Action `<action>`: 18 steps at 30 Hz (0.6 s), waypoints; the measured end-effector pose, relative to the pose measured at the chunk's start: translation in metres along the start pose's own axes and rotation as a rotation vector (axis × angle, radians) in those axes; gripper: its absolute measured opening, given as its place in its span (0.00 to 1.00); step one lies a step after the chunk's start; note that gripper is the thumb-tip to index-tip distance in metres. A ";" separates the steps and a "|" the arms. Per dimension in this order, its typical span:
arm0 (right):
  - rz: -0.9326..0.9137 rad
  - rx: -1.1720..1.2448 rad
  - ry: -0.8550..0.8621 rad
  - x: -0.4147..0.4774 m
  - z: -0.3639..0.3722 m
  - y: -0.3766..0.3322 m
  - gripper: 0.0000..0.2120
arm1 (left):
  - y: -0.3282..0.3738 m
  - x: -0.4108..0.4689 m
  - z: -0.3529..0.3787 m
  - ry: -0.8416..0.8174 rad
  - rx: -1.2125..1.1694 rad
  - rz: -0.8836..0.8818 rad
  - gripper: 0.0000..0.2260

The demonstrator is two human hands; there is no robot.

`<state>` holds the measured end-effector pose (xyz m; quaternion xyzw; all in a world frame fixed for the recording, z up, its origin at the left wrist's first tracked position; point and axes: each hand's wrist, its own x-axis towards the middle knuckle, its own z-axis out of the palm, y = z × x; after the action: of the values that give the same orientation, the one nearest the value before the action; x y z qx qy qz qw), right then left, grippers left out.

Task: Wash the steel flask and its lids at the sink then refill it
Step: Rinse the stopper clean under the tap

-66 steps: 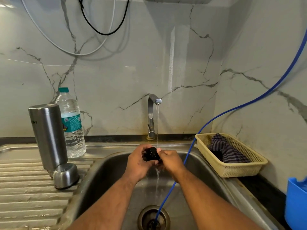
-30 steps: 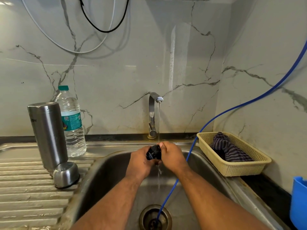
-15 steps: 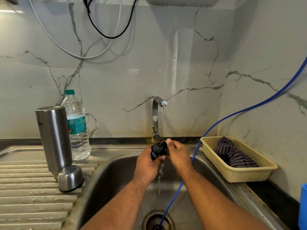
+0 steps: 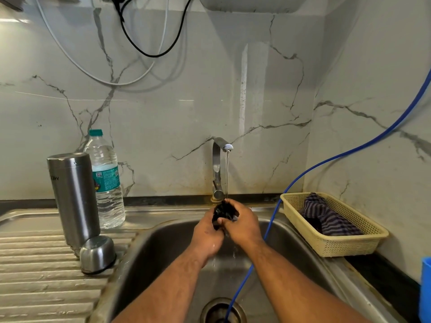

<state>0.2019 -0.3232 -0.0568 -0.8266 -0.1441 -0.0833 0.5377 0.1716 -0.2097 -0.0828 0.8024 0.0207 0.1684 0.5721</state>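
Left grip (image 4: 207,234) and right grip (image 4: 243,226) both curl round the small black lid (image 4: 221,210) right under the tap (image 4: 218,164), flask (image 4: 72,199) upright well off left, nearer the left grip.

On my feed, 2 bare arms: left forearm (image 4: 172,290) and right forearm (image 4: 291,280), fine dark hair on both. The hands are bare too. Left hand (image 4: 207,236) shows wet shine and droplets on its back; right hand (image 4: 245,226) plain.
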 end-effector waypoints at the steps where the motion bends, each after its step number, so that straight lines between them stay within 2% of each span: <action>1: -0.001 0.002 0.004 0.001 0.000 0.001 0.29 | 0.001 -0.001 0.000 -0.011 0.004 0.018 0.24; 10: 0.062 0.094 0.030 -0.001 -0.006 0.005 0.25 | -0.002 -0.001 0.003 -0.063 0.069 0.093 0.28; 12: 0.138 0.215 0.022 0.000 -0.004 0.005 0.24 | -0.001 -0.001 0.003 -0.024 0.077 0.119 0.30; 15: 0.287 0.462 -0.036 0.001 0.000 0.004 0.14 | 0.003 -0.002 0.001 0.064 0.125 0.149 0.30; 18: 0.438 0.674 -0.080 -0.002 0.000 -0.001 0.15 | 0.005 -0.002 0.000 0.124 0.130 0.181 0.26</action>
<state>0.1995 -0.3226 -0.0566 -0.6177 -0.0047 0.1176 0.7775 0.1692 -0.2114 -0.0784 0.8245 -0.0056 0.2671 0.4987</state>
